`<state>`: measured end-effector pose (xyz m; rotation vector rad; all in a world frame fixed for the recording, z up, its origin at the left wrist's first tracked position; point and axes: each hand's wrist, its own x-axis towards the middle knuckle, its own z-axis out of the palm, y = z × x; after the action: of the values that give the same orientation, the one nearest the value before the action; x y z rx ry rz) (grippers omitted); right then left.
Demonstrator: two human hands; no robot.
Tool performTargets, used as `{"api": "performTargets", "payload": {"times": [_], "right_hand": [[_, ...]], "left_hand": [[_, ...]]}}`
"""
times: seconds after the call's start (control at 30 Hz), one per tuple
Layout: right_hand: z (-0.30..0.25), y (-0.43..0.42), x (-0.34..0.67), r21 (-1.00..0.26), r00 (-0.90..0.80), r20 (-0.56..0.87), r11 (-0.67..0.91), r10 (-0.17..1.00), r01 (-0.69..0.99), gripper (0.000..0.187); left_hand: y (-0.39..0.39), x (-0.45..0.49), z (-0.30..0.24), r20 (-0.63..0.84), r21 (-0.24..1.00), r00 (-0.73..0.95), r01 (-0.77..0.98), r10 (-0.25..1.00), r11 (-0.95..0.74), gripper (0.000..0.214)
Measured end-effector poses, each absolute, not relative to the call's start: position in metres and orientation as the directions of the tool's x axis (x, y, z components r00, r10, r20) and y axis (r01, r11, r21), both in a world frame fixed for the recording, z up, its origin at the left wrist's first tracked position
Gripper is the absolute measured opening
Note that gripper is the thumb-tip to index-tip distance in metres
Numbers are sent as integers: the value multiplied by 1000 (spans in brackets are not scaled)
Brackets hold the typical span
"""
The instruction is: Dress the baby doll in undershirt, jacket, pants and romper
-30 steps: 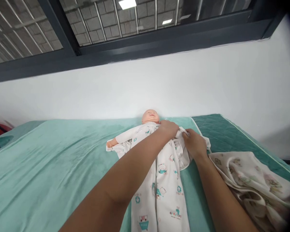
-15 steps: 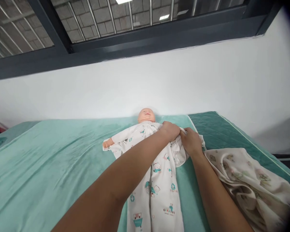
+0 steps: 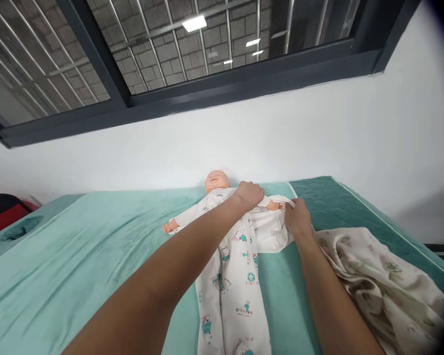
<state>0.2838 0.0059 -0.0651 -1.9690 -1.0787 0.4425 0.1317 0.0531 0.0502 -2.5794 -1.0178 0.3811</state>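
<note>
A baby doll [image 3: 217,181] lies on its back, head toward the wall, in a white long-sleeved garment with coloured animal prints [image 3: 246,276]. My left hand [image 3: 250,195] is closed around the doll's sleeved arm on the right side of the view. The doll's small hand [image 3: 274,205] pokes out beyond it. My right hand [image 3: 298,217] pinches the edge of a white cloth piece [image 3: 272,229], apparently part of a garment, spread under that arm. On the left, the doll's other arm [image 3: 170,226] stretches outward. My left forearm covers part of its torso.
Light green cloth [image 3: 77,256] covers the bed, with darker green quilting [image 3: 318,197] at the right. A crumpled patterned cloth [image 3: 381,276] lies beside my right forearm. Behind stand a white wall [image 3: 262,133] and a dark-framed window [image 3: 222,91]. A red and black item [image 3: 3,214] is far left.
My right hand has drawn the white cloth away to the right, and the doll's hand on that side now shows. My hands are farther apart. The view has tilted up.
</note>
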Motion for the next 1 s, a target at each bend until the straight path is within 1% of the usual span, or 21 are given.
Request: {"api": "performTargets", "payload": {"times": [0.2, 0.5, 0.63, 0.73, 0.77, 0.8, 0.83, 0.9, 0.93, 0.97, 1.0], "right_hand": [[-71, 9, 293, -844, 588, 80, -259, 805, 470, 36], [-75, 13, 298, -913, 584, 135, -128, 801, 387, 23], [-73, 14, 302, -955, 571, 143, -40, 808, 295, 20], [-69, 13, 308, -983, 505, 152, 75, 849, 169, 30], [-66, 12, 307, -984, 502, 175, 133, 847, 118, 35], [-63, 10, 305, -976, 538, 216, 200, 815, 88, 41], [-59, 9, 301, -957, 599, 276, 271, 751, 101, 45], [-49, 4, 285, -889, 685, 444, 381, 578, 255, 50], [-44, 1, 275, -842, 667, 533, 408, 521, 354, 52], [-40, -1, 263, -801, 601, 597, 431, 531, 416, 54], [-37, -3, 250, -788, 532, 615, 452, 581, 417, 54]], "left_hand": [[42, 127, 55, -103, -427, 714, 597, 692, -679, 32], [45, 115, 59, -77, -429, 723, 597, 686, -678, 33], [44, 117, 56, -70, -361, 715, 632, 696, -686, 34], [45, 123, 47, -69, -298, 698, 667, 713, -682, 33], [45, 127, 44, -66, -282, 693, 677, 718, -679, 33], [46, 131, 40, -65, -264, 688, 687, 723, -677, 33], [46, 136, 36, -67, -244, 683, 696, 727, -676, 34], [46, 146, 31, -78, -206, 673, 711, 735, -673, 35], [45, 150, 30, -86, -190, 668, 718, 739, -670, 35], [42, 151, 31, -96, -179, 664, 722, 742, -669, 33], [38, 149, 33, -97, -164, 660, 728, 745, -666, 31]]}}
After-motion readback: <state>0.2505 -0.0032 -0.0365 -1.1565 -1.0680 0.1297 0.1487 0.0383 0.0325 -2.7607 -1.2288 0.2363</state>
